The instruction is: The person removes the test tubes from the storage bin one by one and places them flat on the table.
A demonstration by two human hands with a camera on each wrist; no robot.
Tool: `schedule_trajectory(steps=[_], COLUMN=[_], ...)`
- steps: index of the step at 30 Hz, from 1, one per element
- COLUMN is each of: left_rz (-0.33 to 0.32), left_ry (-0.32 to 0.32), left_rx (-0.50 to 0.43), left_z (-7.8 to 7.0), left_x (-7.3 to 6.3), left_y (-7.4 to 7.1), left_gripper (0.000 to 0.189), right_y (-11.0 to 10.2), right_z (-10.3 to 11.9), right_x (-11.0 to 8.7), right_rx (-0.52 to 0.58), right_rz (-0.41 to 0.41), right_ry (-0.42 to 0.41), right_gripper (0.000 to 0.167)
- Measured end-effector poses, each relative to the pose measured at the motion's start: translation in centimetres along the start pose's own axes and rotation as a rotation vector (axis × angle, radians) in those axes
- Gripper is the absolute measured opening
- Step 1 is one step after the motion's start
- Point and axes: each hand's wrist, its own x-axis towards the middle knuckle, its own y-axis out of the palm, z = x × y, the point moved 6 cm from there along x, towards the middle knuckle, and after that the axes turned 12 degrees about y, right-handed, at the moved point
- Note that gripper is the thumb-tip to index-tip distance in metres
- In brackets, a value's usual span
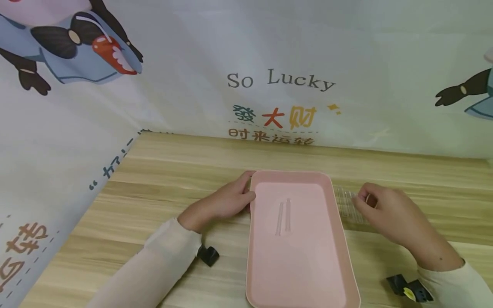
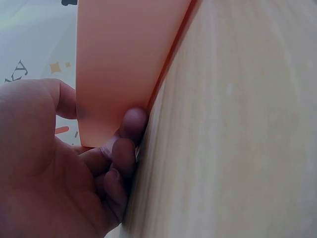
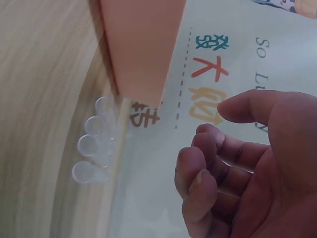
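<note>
A pink rectangular tray [image 1: 296,265] lies on the table, with two thin clear tubes [image 1: 288,216] inside its upper half. My left hand [image 1: 227,199] grips the tray's left side near the far corner. In the left wrist view, the thumb is at the rim and the curled fingers are low against the outer wall [image 2: 124,59]. Right of the tray, several clear tubes [image 1: 346,207] lie side by side on the table. Over them hovers my right hand [image 1: 396,214], fingers loosely bent. The right wrist view shows nothing between its thumb and fingers, with the tubes' round ends [image 3: 89,145] apart from them.
The wood-grain table [image 1: 154,184] meets a pale printed sheet [image 1: 185,94] with lettering and cartoon figures at the back and left. Black devices [image 1: 208,256] are at both wrists, by the sleeves.
</note>
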Motion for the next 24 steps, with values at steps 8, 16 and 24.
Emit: schedule_trajectory(steps=[8,16,24], left_rz=[-0.005,-0.009,-0.005], left_ry=[0.006,0.003,-0.001], left_rx=[-0.01,0.005,0.002], left_z=[-0.2,-0.3,0.0], left_x=[-0.2,-0.2,-0.1], left_y=[0.0,-0.2,0.0], left_gripper=[0.056,0.056,0.056], right_y=[-0.7,-1.0,-0.5], right_z=[1.4,2.5,4.1], right_x=[-0.9,-1.5,-2.5], right_rx=[0.027,0.065,0.11], right_rz=[-0.085,-0.163,-0.192], right_ry=[-0.017,-0.045,-0.121], right_gripper=[0.026,0.02,0.013])
